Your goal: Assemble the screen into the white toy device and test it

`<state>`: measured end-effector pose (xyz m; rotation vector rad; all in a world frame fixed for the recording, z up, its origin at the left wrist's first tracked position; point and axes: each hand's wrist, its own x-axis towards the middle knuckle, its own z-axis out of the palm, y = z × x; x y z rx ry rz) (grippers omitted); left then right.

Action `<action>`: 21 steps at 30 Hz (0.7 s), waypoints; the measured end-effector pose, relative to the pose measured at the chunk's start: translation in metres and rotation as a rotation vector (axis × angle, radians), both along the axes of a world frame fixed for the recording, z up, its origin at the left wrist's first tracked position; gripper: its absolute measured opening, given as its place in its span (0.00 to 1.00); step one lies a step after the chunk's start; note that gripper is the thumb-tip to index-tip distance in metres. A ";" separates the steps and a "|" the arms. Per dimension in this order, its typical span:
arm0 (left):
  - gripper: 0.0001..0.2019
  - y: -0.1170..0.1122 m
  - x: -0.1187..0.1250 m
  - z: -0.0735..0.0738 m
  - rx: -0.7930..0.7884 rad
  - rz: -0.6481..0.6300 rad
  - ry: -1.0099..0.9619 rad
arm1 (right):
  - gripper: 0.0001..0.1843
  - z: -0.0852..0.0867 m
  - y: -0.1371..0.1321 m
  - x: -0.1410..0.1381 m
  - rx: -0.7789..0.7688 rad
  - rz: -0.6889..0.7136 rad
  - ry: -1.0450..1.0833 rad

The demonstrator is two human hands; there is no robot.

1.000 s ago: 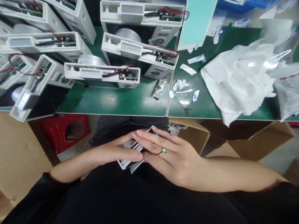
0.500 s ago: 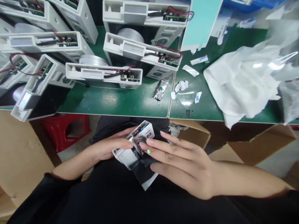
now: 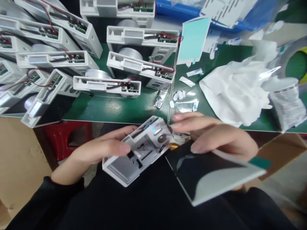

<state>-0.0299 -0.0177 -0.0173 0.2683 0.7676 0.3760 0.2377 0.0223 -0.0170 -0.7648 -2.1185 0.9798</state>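
Note:
My left hand [image 3: 103,150] grips a white plastic camera-like housing [image 3: 115,171] by its long side, thumb over the rim. The housing lies tilted above my lap with its open, grey-lined face up. A small blue light [image 3: 153,129], a round button and part of a circuit board show at its right end. My right hand [image 3: 216,134] holds a glossy black screen panel [image 3: 187,166], thumb on its dark face. A green tab [image 3: 260,162] sticks out from the panel's edge. An orange-brown piece [image 3: 174,146] shows between panel and housing; whether it joins them I cannot tell.
Several similar white housings [image 3: 106,84] with exposed boards and red wires stand on the green table [image 3: 107,108]. To the right lie a white cloth [image 3: 235,89], a teal sheet [image 3: 193,41], small white pads and sticker scraps. Below are a red stool [image 3: 57,140] and cardboard boxes [image 3: 285,156].
The black screen panel has come away from the housing and swung right in my right hand. The housing's inside now shows, its blue light is visible, and the head view has shifted.

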 end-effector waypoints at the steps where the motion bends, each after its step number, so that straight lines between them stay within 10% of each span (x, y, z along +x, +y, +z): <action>1: 0.27 0.009 0.000 0.005 0.027 0.016 0.070 | 0.07 -0.001 0.003 -0.005 -0.030 -0.017 0.130; 7: 0.16 0.052 0.002 0.018 0.545 -0.214 0.471 | 0.12 -0.013 0.006 -0.026 0.002 -0.192 0.234; 13: 0.18 0.029 -0.002 0.025 0.889 -0.152 0.880 | 0.11 -0.032 0.014 -0.013 -0.068 -0.062 0.294; 17: 0.29 -0.001 -0.002 0.029 1.142 -0.030 1.190 | 0.18 -0.042 0.024 -0.003 0.020 0.057 0.147; 21: 0.46 0.002 0.005 0.036 1.469 -0.190 0.968 | 0.16 -0.042 0.031 0.000 0.069 0.132 -0.057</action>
